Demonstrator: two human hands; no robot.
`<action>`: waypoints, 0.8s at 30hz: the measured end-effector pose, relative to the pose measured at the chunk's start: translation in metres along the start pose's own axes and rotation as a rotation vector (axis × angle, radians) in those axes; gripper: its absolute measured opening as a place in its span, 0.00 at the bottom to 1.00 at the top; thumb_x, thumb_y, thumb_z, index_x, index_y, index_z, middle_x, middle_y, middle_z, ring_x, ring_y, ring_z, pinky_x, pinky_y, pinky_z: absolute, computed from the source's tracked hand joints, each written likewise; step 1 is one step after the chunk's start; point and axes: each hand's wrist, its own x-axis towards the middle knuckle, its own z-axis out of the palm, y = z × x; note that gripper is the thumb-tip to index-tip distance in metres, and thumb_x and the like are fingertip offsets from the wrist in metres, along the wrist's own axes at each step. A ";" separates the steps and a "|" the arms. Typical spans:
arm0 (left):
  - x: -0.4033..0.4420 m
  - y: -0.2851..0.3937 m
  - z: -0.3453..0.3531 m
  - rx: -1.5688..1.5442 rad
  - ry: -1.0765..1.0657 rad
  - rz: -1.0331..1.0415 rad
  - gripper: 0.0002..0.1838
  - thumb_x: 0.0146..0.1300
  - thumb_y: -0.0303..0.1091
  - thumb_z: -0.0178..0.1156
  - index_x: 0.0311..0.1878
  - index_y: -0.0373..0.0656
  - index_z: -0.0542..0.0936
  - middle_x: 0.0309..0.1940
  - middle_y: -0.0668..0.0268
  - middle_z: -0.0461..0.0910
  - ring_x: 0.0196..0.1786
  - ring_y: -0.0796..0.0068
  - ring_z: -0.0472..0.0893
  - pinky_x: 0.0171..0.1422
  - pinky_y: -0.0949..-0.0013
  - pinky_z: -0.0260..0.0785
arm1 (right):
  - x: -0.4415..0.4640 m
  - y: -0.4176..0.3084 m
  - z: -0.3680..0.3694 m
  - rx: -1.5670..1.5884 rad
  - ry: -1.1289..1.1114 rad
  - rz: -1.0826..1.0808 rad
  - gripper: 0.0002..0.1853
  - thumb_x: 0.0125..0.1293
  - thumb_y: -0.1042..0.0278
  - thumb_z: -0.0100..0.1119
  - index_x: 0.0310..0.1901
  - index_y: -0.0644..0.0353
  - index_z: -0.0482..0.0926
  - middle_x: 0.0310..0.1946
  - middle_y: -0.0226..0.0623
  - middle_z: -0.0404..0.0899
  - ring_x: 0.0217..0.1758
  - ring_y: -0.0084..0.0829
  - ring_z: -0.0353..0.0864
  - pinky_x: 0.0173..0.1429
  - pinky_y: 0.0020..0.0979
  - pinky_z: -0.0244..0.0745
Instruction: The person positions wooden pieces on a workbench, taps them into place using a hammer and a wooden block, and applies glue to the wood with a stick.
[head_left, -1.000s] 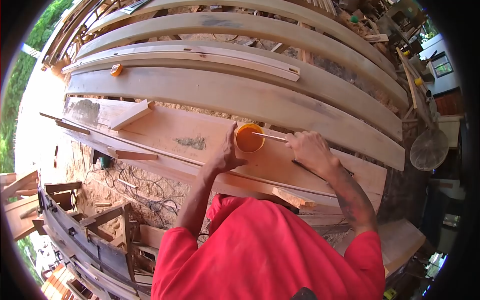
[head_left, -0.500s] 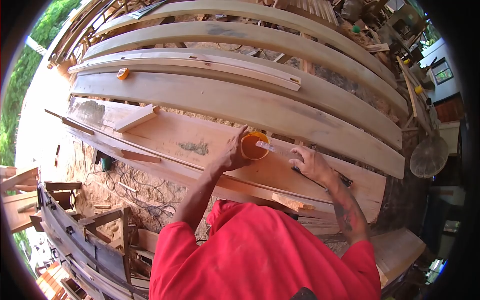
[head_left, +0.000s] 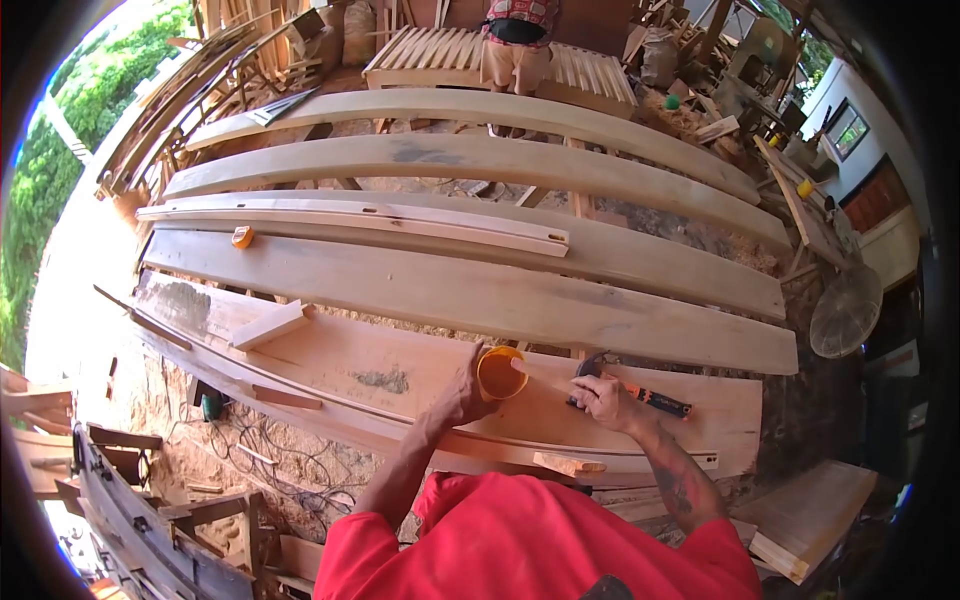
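Observation:
My left hand [head_left: 462,395] grips the side of an orange plastic cup [head_left: 502,388] above a wide wooden plank. A pale flat stick [head_left: 518,367] leans against the cup's inner rim. To the right, my right hand [head_left: 602,397] has its fingers curled together, with a dark bit beside the fingertips; what it holds, if anything, I cannot make out. Partly behind that hand lies a hammer [head_left: 660,402] with an orange and black handle on the plank [head_left: 330,350].
Long curved boards [head_left: 480,305] lie in rows beyond. A yellow tape measure [head_left: 242,237] sits on one, and a wood block [head_left: 270,325] on the near plank. Cables [head_left: 270,460] tangle on the sawdust floor at left. Another person [head_left: 515,50] stands at the far slatted frame.
The view has tilted up, bringing the other person into sight. My right hand's fingers have curled closed, and more of the hammer shows. The stick sits lower in the cup.

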 end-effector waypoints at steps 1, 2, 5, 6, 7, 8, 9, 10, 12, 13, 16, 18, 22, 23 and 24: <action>0.000 -0.003 0.001 -0.018 -0.019 -0.033 0.65 0.44 0.39 0.78 0.76 0.32 0.43 0.68 0.43 0.65 0.70 0.45 0.67 0.74 0.54 0.60 | -0.001 0.001 0.002 -0.029 -0.007 0.005 0.15 0.71 0.64 0.58 0.53 0.66 0.78 0.33 0.41 0.83 0.39 0.27 0.83 0.47 0.34 0.77; -0.002 -0.006 0.002 -0.037 -0.040 -0.068 0.67 0.42 0.41 0.80 0.76 0.32 0.42 0.70 0.43 0.63 0.71 0.45 0.65 0.75 0.53 0.59 | -0.002 0.001 0.005 -0.025 -0.005 0.007 0.15 0.71 0.64 0.58 0.53 0.66 0.78 0.33 0.41 0.83 0.39 0.27 0.83 0.47 0.34 0.77; -0.013 -0.005 -0.008 0.034 -0.100 -0.201 0.73 0.37 0.49 0.83 0.77 0.33 0.40 0.73 0.43 0.55 0.74 0.42 0.59 0.77 0.51 0.55 | -0.005 0.008 0.010 -0.105 0.032 -0.007 0.18 0.70 0.61 0.60 0.55 0.65 0.76 0.41 0.49 0.83 0.48 0.37 0.85 0.50 0.37 0.78; -0.016 -0.003 -0.014 0.020 -0.112 -0.222 0.73 0.37 0.49 0.83 0.77 0.33 0.40 0.73 0.43 0.55 0.74 0.42 0.59 0.77 0.51 0.55 | -0.003 0.012 0.009 -0.073 0.035 -0.082 0.19 0.69 0.61 0.61 0.55 0.65 0.75 0.42 0.47 0.83 0.48 0.37 0.85 0.50 0.37 0.78; -0.019 -0.001 -0.023 0.118 -0.099 -0.191 0.75 0.35 0.51 0.83 0.77 0.34 0.40 0.75 0.42 0.52 0.75 0.41 0.57 0.78 0.51 0.53 | -0.005 0.015 0.011 -0.034 0.027 -0.146 0.20 0.68 0.60 0.62 0.55 0.64 0.75 0.42 0.46 0.83 0.47 0.36 0.85 0.50 0.36 0.78; -0.026 0.003 -0.031 0.217 -0.089 -0.162 0.77 0.33 0.53 0.84 0.78 0.35 0.40 0.76 0.41 0.49 0.76 0.40 0.55 0.78 0.50 0.52 | -0.006 0.015 0.012 0.041 0.031 -0.174 0.18 0.68 0.61 0.62 0.52 0.65 0.77 0.38 0.40 0.83 0.40 0.31 0.84 0.46 0.34 0.78; -0.033 0.009 -0.042 0.202 -0.097 -0.213 0.77 0.33 0.54 0.84 0.78 0.35 0.39 0.76 0.41 0.47 0.76 0.41 0.54 0.78 0.50 0.52 | -0.007 0.007 0.008 0.100 -0.023 -0.079 0.16 0.69 0.61 0.61 0.50 0.66 0.78 0.35 0.38 0.83 0.37 0.27 0.83 0.44 0.31 0.78; -0.041 0.018 -0.054 0.194 -0.098 -0.258 0.78 0.33 0.54 0.84 0.78 0.36 0.39 0.76 0.41 0.46 0.77 0.41 0.53 0.78 0.49 0.51 | -0.008 0.000 0.006 0.155 -0.072 0.009 0.15 0.70 0.62 0.60 0.48 0.66 0.79 0.32 0.36 0.82 0.34 0.24 0.81 0.41 0.29 0.77; -0.062 0.035 -0.076 0.187 -0.025 -0.271 0.74 0.35 0.54 0.83 0.78 0.36 0.43 0.74 0.41 0.55 0.75 0.47 0.59 0.75 0.51 0.57 | -0.005 0.011 0.010 0.167 -0.068 -0.025 0.14 0.71 0.63 0.58 0.47 0.67 0.80 0.31 0.35 0.81 0.32 0.22 0.80 0.39 0.27 0.76; -0.077 0.041 -0.090 -0.024 -0.006 -0.335 0.68 0.38 0.53 0.83 0.76 0.35 0.50 0.69 0.43 0.63 0.70 0.50 0.66 0.71 0.54 0.62 | -0.005 0.015 0.011 0.173 -0.043 -0.068 0.13 0.72 0.64 0.57 0.45 0.67 0.81 0.29 0.33 0.81 0.30 0.20 0.79 0.37 0.25 0.75; -0.129 0.032 -0.123 -0.431 -0.112 -0.669 0.49 0.44 0.49 0.81 0.66 0.35 0.70 0.50 0.52 0.82 0.51 0.61 0.82 0.57 0.60 0.74 | -0.002 0.022 0.017 0.224 -0.040 -0.033 0.13 0.73 0.64 0.56 0.47 0.67 0.81 0.29 0.32 0.81 0.30 0.21 0.79 0.37 0.26 0.75; -0.161 0.031 -0.126 -0.373 -0.115 -0.722 0.43 0.44 0.50 0.81 0.60 0.35 0.75 0.46 0.55 0.83 0.43 0.58 0.84 0.51 0.57 0.76 | 0.000 0.027 0.019 0.237 -0.053 0.001 0.14 0.73 0.64 0.56 0.48 0.67 0.81 0.29 0.31 0.81 0.30 0.20 0.78 0.37 0.25 0.75; -0.204 0.058 -0.114 0.469 -0.019 -0.735 0.37 0.48 0.49 0.77 0.57 0.39 0.74 0.50 0.53 0.77 0.51 0.50 0.77 0.58 0.51 0.68 | 0.006 0.017 0.021 0.223 -0.076 0.063 0.15 0.74 0.65 0.56 0.50 0.70 0.81 0.29 0.30 0.80 0.31 0.17 0.76 0.37 0.23 0.73; -0.214 0.049 -0.104 0.501 0.012 -0.749 0.41 0.48 0.49 0.77 0.62 0.42 0.70 0.59 0.51 0.70 0.59 0.48 0.71 0.64 0.51 0.64 | 0.008 0.022 0.023 0.234 -0.075 0.082 0.15 0.74 0.64 0.56 0.51 0.69 0.80 0.29 0.29 0.79 0.31 0.17 0.76 0.37 0.23 0.73; -0.227 0.033 -0.091 0.507 0.089 -0.663 0.47 0.43 0.48 0.79 0.65 0.44 0.66 0.64 0.50 0.64 0.67 0.46 0.65 0.69 0.48 0.59 | 0.011 0.024 0.023 0.236 -0.109 0.073 0.15 0.74 0.64 0.56 0.51 0.69 0.80 0.29 0.29 0.79 0.31 0.17 0.76 0.37 0.23 0.73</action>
